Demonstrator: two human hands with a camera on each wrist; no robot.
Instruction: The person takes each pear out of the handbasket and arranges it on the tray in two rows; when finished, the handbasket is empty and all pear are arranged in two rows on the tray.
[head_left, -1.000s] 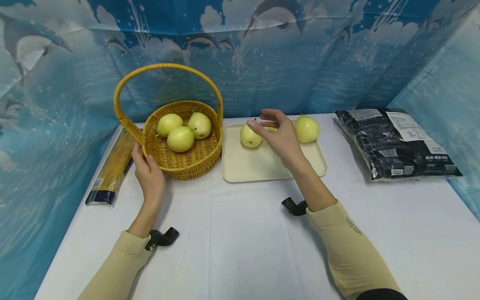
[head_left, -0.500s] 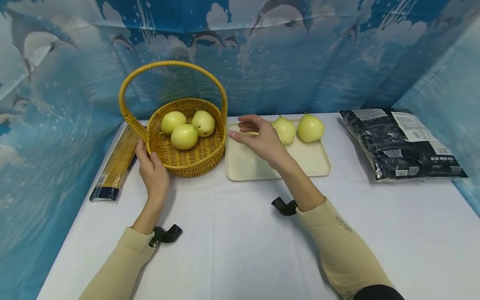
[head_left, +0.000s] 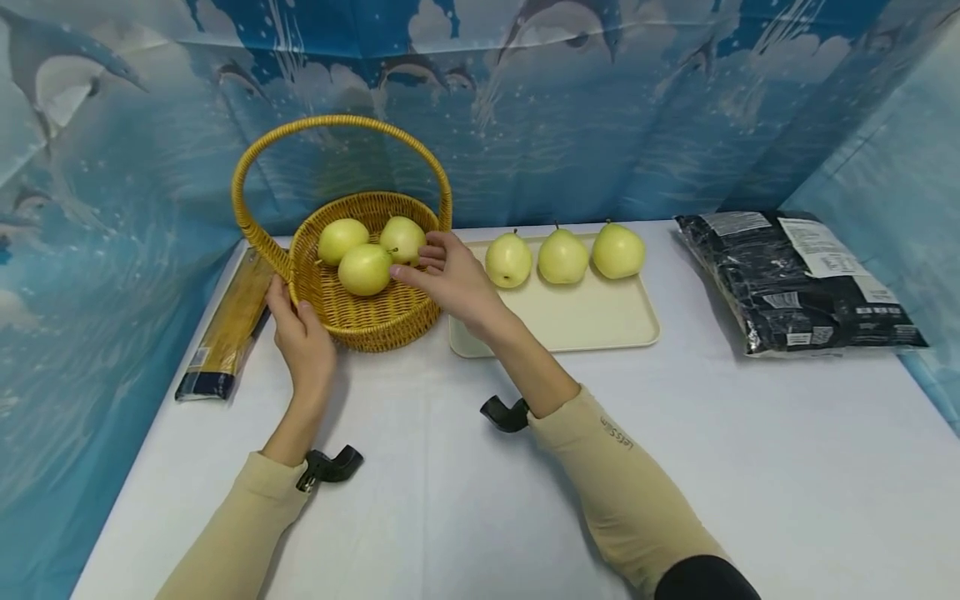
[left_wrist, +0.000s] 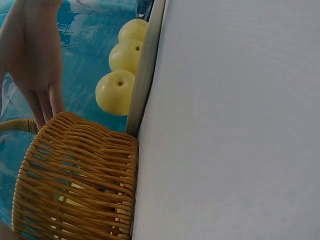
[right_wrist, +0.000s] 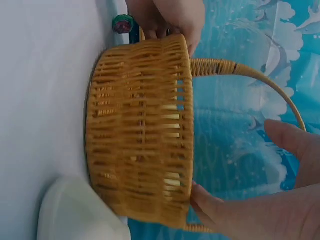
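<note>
The wicker basket [head_left: 386, 327], with a tall arched handle, stands at the left back of the table and holds three yellow-green pears [head_left: 364, 269]. My left hand [head_left: 304, 350] grips its left rim, thumb on the near side. My right hand [head_left: 459, 282] reaches over the basket's right rim, fingers spread and loosely bent with nothing between them, the thumb beside the front pear. Whether it touches that pear I cannot tell. On the cream tray [head_left: 592, 325] to the right, three more pears [head_left: 563, 257] sit in a row along the back.
A long clear packet [head_left: 225, 333] with yellow contents lies left of the basket. A black plastic package [head_left: 802, 283] lies on the right. A blue dolphin-print curtain [head_left: 555, 150] hangs behind the white-covered table [head_left: 420, 500].
My right hand has moved left from above the tray to the basket's right side, uncovering the tray's pears. My left hand stays on the basket rim.
</note>
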